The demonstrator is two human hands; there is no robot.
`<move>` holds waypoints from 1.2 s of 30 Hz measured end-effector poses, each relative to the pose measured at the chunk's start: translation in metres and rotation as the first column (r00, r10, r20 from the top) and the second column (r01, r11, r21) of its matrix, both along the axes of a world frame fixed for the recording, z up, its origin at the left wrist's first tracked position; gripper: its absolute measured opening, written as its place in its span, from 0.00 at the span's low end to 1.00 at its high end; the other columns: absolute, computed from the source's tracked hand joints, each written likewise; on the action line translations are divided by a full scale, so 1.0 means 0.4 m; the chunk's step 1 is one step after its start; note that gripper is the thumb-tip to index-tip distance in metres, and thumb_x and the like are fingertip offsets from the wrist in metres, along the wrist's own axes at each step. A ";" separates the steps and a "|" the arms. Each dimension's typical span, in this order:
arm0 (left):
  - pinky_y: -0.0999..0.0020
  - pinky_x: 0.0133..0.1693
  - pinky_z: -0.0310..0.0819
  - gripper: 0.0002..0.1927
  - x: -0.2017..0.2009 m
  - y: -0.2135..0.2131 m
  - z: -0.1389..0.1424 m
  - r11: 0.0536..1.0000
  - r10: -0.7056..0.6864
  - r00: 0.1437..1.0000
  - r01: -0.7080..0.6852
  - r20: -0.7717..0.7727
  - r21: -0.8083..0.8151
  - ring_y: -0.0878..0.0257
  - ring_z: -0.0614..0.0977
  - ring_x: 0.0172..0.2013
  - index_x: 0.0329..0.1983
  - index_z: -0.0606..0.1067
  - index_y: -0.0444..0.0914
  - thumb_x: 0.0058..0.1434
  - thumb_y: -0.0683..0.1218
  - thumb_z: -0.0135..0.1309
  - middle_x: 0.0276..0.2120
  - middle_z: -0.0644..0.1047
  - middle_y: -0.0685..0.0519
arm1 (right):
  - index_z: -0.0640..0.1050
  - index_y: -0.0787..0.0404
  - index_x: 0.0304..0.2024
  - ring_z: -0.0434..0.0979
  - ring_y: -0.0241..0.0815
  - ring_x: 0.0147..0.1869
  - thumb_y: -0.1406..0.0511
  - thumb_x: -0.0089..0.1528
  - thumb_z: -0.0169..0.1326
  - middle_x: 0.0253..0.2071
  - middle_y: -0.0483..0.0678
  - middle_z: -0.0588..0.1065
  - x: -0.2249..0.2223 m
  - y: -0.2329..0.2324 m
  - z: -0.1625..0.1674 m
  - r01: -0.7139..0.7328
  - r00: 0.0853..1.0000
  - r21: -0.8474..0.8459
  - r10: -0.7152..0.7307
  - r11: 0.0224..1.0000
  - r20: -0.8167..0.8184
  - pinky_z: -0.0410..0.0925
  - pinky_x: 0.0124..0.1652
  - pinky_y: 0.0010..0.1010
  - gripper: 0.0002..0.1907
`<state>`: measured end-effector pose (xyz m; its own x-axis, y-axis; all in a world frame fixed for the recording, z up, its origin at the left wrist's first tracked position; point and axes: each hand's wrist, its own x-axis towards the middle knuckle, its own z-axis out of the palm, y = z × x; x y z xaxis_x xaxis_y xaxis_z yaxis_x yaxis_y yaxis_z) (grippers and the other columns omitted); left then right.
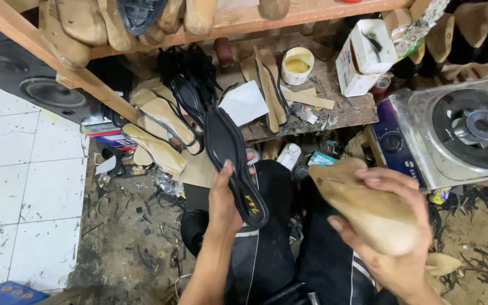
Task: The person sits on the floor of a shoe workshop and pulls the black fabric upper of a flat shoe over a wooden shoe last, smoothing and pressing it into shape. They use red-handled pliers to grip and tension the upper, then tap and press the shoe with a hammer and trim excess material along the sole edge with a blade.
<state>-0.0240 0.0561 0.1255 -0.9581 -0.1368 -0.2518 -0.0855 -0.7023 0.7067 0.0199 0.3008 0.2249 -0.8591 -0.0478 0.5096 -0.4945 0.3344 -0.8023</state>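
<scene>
Head view, taken from left to right: a white tiled floor point(24, 186) is seen at the far left, with a black speaker point(35, 85) above it. Tan insoles point(159, 133) are laid in a loose pile beside a low wooden surface point(345, 113), on which a white sheet of paper point(245, 103) and an open glue tin point(297, 65) are set. A black shoe sole point(232, 164) is gripped near its heel end by the left hand point(223, 203), the fingers closed around it, above the person's dark-trousered lap. Just to its right, a wooden shoe last point(368, 209) is clasped by the right hand point(393, 243), fingers wrapped over its top. A white carton point(362, 56) and a gas stove point(458, 133) are seen at the far right.
</scene>
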 end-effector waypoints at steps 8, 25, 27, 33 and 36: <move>0.56 0.58 0.74 0.42 0.152 0.154 -0.026 0.865 -0.096 0.994 0.054 0.060 0.498 0.53 0.82 0.54 0.69 0.65 0.34 0.66 0.70 0.33 0.58 0.78 0.44 | 0.66 0.69 0.64 0.68 0.56 0.71 0.75 0.54 0.62 0.66 0.64 0.67 0.178 -0.035 -0.240 0.070 0.895 -0.700 0.265 0.711 0.358 0.63 0.65 0.48 0.36; 0.52 0.54 0.77 0.40 0.188 0.169 0.001 0.985 -0.169 0.955 0.169 -0.244 -0.019 0.47 0.79 0.56 0.73 0.51 0.44 0.65 0.57 0.56 0.58 0.73 0.38 | 0.65 0.69 0.69 0.76 0.47 0.64 0.71 0.58 0.58 0.60 0.57 0.77 0.282 -0.071 -0.355 0.225 0.742 -0.433 0.135 0.873 0.657 0.64 0.62 0.34 0.37; 0.55 0.52 0.76 0.38 0.178 0.173 -0.004 0.986 -0.163 0.972 0.154 -0.170 -0.061 0.49 0.80 0.54 0.72 0.52 0.43 0.65 0.54 0.57 0.56 0.74 0.38 | 0.66 0.68 0.69 0.75 0.46 0.64 0.70 0.58 0.59 0.60 0.55 0.76 0.264 -0.081 -0.321 0.182 0.745 -0.347 0.102 0.920 0.659 0.64 0.61 0.33 0.36; 0.57 0.44 0.80 0.32 0.086 0.120 -0.055 0.843 -0.200 0.968 0.247 -0.148 0.477 0.51 0.82 0.42 0.66 0.65 0.32 0.74 0.62 0.49 0.51 0.77 0.41 | 0.54 0.65 0.73 0.65 0.43 0.73 0.73 0.55 0.66 0.69 0.51 0.63 0.188 -0.068 -0.241 -0.294 0.765 -0.625 0.570 0.723 0.300 0.61 0.66 0.34 0.49; 0.59 0.46 0.79 0.34 0.043 0.096 -0.069 0.739 -0.161 0.981 0.195 -0.112 0.645 0.52 0.81 0.44 0.64 0.66 0.29 0.73 0.64 0.48 0.50 0.77 0.42 | 0.65 0.69 0.69 0.77 0.43 0.61 0.77 0.58 0.58 0.61 0.55 0.75 0.171 -0.073 -0.258 -0.066 0.665 -0.575 0.465 0.816 0.584 0.70 0.55 0.33 0.36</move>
